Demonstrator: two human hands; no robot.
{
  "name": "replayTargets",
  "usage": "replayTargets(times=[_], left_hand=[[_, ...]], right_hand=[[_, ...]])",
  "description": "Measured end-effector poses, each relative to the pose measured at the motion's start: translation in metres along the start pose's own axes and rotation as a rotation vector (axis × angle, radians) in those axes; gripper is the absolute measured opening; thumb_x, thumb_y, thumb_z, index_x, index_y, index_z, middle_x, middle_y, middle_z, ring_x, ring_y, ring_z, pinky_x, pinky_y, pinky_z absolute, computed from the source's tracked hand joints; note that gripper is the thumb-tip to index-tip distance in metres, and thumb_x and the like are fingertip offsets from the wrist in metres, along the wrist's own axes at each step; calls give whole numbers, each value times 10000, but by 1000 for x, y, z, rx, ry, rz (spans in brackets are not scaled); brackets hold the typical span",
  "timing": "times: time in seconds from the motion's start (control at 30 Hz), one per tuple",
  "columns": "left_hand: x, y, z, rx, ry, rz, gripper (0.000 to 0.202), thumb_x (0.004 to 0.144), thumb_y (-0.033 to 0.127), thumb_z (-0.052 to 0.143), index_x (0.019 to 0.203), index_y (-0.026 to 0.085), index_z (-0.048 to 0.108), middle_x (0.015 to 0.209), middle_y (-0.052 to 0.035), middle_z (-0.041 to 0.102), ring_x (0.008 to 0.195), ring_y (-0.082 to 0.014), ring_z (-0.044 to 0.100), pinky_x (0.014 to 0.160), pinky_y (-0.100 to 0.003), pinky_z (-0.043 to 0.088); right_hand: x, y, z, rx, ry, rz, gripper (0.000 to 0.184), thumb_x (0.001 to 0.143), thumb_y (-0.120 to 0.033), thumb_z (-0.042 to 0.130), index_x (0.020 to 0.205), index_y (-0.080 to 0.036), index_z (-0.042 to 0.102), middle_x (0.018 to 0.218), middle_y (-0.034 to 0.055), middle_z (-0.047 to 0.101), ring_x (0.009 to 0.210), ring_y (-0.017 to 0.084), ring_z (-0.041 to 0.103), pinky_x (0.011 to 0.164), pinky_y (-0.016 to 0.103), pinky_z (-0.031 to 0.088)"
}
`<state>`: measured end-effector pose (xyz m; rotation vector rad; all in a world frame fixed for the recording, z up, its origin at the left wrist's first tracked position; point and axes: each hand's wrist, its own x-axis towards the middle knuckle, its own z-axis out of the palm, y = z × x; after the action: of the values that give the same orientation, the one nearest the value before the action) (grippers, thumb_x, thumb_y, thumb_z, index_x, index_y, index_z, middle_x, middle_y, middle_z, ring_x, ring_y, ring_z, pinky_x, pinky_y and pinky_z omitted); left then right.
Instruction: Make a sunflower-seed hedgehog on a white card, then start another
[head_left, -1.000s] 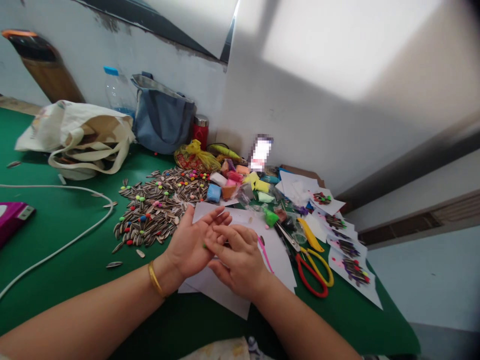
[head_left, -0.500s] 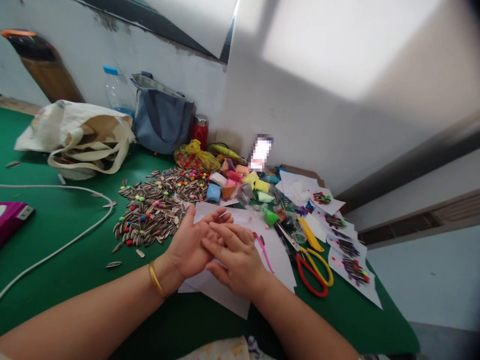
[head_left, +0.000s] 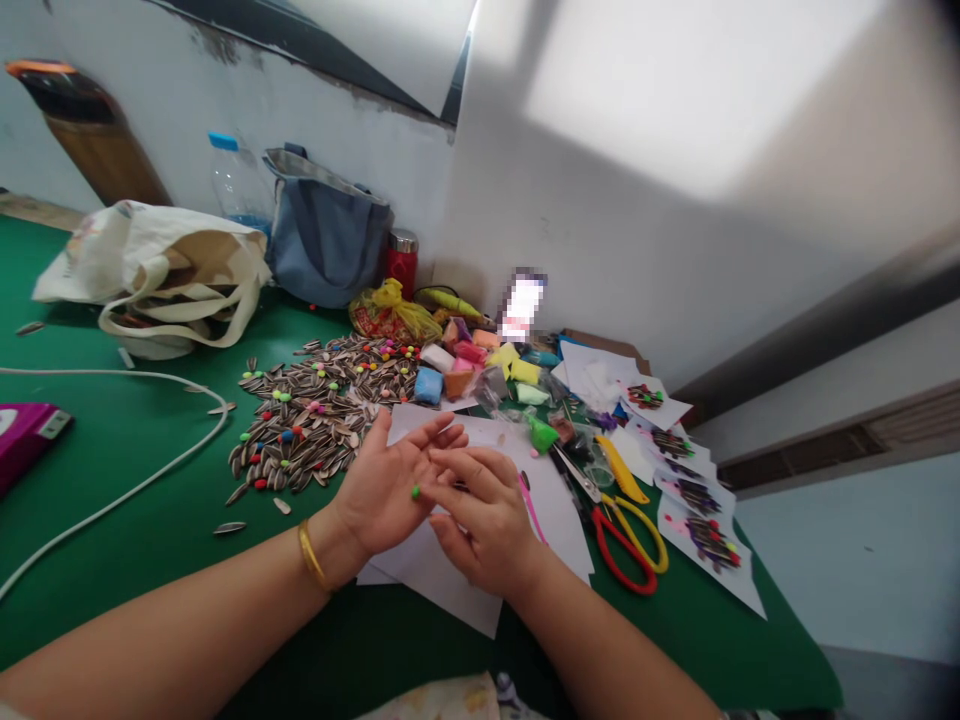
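Observation:
My left hand (head_left: 390, 490) lies palm up with its fingers stretched out and a gold bangle (head_left: 313, 558) at the wrist. On its palm sits a tiny green ball (head_left: 415, 492), which looks like soft modelling clay. Reaching over from the right, my right hand (head_left: 484, 520) has its fingers extended, with fingertips at the ball and the left palm. Beneath both hands are sheets of white paper (head_left: 461, 597), with a thin pink strip (head_left: 532, 507) partly covered by the right hand. A larger green clay lump (head_left: 540, 434) lies just beyond.
Left of the paper spreads a pile of sunflower seeds (head_left: 300, 440) with coloured bits. Scissors (head_left: 622, 545) and a yellow cutter (head_left: 621, 470) lie to the right, near papers bearing seed pieces (head_left: 709, 545). Clay packets (head_left: 429, 385), a phone (head_left: 523, 305) and bags (head_left: 326, 240) stand behind.
My right hand has shifted slightly right and its fingers have drawn back, so more of the green ball shows on my left palm. The left hand has barely moved.

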<state>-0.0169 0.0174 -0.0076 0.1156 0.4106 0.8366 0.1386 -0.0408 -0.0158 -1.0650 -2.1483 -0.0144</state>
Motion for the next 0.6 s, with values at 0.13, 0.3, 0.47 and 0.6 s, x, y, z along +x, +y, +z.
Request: replayTargets(times=[0.13, 0.3, 0.47, 0.6], left_hand=[[0, -2, -2, 29, 9, -15, 680, 958, 654, 275, 1141, 107, 634, 1080, -176, 660, 1023, -261, 657, 917, -397, 552], [-1, -3, -2, 45, 43, -35, 687, 950, 665, 293, 1171, 106, 625, 1124, -185, 653, 1056, -281, 650, 933, -413, 542], [-1, -2, 0, 15, 36, -5, 687, 960, 658, 266, 1193, 112, 612, 1099, -171, 657, 1046, -259, 651, 933, -390, 539], [-1, -3, 0, 30, 33, -44, 690, 951, 667, 282, 1185, 107, 611, 1122, -177, 647, 1050, -273, 651, 932, -397, 536]], right_hand=[[-1, 0, 5, 2, -24, -12, 302, 933, -340, 524, 1150, -252, 715, 1354, 36, 615, 1237, 250, 492, 1052, 431, 416], [0, 0, 7, -32, -38, -37, 313, 928, -343, 548, 1188, -260, 702, 1375, 36, 603, 1237, 244, 498, 1051, 426, 417], [-1, 0, 8, -48, 2, -34, 229, 905, -275, 590, 1080, -300, 735, 1323, 1, 636, 1208, 220, 519, 1032, 397, 427], [-2, 0, 10, -69, 8, -29, 275, 903, -276, 611, 1160, -279, 709, 1343, 25, 622, 1228, 231, 505, 1050, 406, 411]])
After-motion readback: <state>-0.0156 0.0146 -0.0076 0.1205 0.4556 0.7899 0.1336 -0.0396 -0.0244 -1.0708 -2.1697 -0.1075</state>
